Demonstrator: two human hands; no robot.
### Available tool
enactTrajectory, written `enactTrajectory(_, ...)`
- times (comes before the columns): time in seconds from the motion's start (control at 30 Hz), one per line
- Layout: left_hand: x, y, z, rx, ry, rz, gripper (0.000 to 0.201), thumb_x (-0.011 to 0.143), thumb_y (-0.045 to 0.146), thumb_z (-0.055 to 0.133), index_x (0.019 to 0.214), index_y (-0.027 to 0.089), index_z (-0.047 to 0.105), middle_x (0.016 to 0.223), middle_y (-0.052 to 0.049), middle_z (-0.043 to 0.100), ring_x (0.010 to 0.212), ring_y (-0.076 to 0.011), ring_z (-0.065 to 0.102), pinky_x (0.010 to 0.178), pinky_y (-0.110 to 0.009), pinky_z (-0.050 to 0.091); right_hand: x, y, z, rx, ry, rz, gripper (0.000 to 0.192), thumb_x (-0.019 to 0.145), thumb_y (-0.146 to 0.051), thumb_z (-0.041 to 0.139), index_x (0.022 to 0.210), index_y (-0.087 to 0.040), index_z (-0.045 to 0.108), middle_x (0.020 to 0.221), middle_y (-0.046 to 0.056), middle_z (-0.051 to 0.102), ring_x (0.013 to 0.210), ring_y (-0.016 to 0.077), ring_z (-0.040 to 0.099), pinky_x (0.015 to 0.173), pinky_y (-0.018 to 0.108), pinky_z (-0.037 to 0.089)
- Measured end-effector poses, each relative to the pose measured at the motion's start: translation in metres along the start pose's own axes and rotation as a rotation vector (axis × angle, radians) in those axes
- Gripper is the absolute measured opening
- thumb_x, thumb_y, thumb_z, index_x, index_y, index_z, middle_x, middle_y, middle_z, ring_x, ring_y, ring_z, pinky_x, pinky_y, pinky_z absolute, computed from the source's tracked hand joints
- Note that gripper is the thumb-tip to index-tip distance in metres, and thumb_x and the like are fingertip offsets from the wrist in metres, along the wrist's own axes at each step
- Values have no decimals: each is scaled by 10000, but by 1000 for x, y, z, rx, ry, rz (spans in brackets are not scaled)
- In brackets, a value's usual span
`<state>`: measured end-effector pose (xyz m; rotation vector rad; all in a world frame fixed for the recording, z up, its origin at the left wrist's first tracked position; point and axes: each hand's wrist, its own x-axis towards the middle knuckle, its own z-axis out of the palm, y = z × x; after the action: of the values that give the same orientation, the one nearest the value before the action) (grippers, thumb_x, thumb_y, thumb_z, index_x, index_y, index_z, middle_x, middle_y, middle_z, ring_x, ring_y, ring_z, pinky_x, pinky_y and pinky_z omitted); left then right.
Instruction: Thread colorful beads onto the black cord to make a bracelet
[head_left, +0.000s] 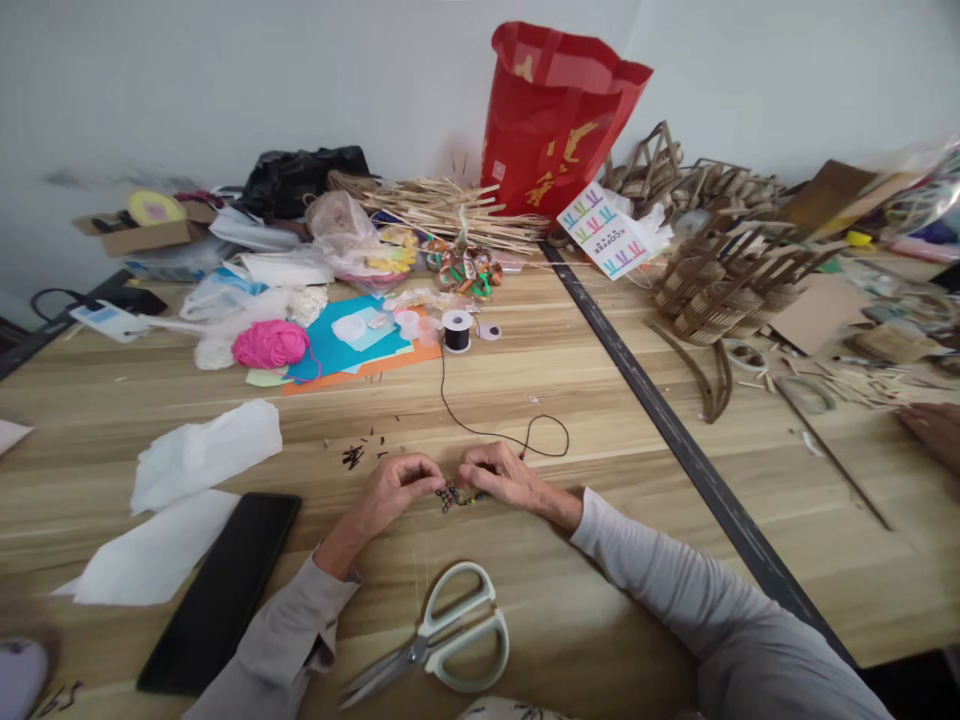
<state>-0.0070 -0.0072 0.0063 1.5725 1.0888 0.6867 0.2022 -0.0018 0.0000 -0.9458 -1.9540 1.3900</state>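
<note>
Both hands meet over a small piece of beadwork (449, 497) with dark beads and a few yellow and other coloured ones. My left hand (401, 490) pinches its left edge between thumb and forefinger. On the other side, the closed fingers of my right hand (499, 475) grip its beaded end; their tips partly hide it. A thin black cord (555, 455) loops out behind my right hand and leads back to a white spool (457, 331) of black thread. Scissors (457, 630) with pale handles lie nearer to me, apart from both hands.
Short dark snippets (352, 457) lie beyond my left hand. To the left are white paper (206, 455) and a black phone-like slab (221, 595). Pink yarn (270, 344), a red bag (555, 120) and small woven baskets (727, 285) stand farther back. Another person's hand (934, 435) rests far right.
</note>
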Motion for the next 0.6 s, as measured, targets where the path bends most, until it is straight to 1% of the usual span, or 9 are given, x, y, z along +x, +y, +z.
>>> enactTrajectory(0.1,0,-1,0,-9,-6,-1,160,721,291,650,659,144,652,630,-19,658,617,-148,572,603,-237,456,0,-2,0,-6,16,-6,390,897,-389,475,641,-113,577,560,-24,470,506,64,356,481,192,268)
enactTrajectory(0.2,0,0,0,-14,3,0,146,715,282,651,659,147,648,627,-14,653,610,-145,565,602,-235,455,1,-3,1,4,20,9,332,865,-405,548,714,-112,589,597,-18,509,503,59,367,458,176,270)
enactTrajectory(0.27,-1,2,0,-16,5,-5,130,713,271,645,659,152,645,632,-12,655,616,-146,566,611,-236,461,1,-4,3,28,15,10,286,825,-392,614,755,-115,589,626,-12,539,500,55,390,447,166,284)
enactTrajectory(0.37,-1,5,0,-13,4,-13,116,705,257,640,650,156,646,628,-8,654,623,-148,569,616,-235,464,2,-3,6,90,-13,-12,246,773,-354,680,793,-125,592,646,-10,568,519,63,448,468,163,338)
enactTrajectory(0.47,-1,5,1,-15,6,-15,122,701,265,636,646,157,647,623,-5,651,621,-149,568,613,-238,463,3,0,9,129,-43,-22,239,746,-331,707,829,-133,602,650,-11,589,553,78,496,507,174,388)
enactTrajectory(0.6,-1,1,1,9,13,11,151,719,290,638,668,149,657,640,-14,654,627,-148,561,611,-236,450,3,3,11,81,-30,-28,187,751,-283,698,824,-131,616,640,-19,585,537,69,484,505,169,389)
